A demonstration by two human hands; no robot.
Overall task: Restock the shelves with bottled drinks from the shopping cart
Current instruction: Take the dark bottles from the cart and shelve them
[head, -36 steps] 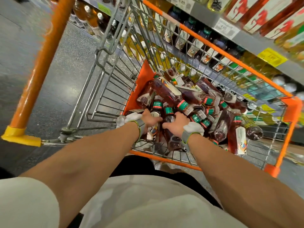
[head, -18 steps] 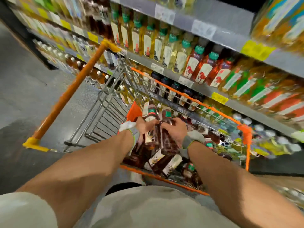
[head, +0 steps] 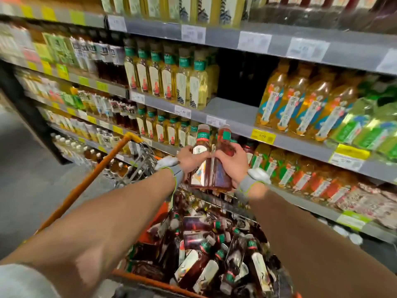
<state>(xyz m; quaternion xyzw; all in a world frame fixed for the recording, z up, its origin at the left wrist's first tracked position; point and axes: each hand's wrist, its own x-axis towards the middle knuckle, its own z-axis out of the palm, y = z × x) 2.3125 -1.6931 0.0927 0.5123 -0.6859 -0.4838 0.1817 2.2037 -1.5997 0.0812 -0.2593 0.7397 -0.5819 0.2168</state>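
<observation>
Drink shelves [head: 229, 108] behind two bottles [head: 200, 166] [head: 222, 172] in hands [head: 190, 159] [head: 233, 163]

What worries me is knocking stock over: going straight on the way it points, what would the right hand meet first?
The right hand grips a red bottle pointing up and forward. Probably the grey shelf edge comes first, with the bare shelf gap just above; depth is unclear.
</observation>
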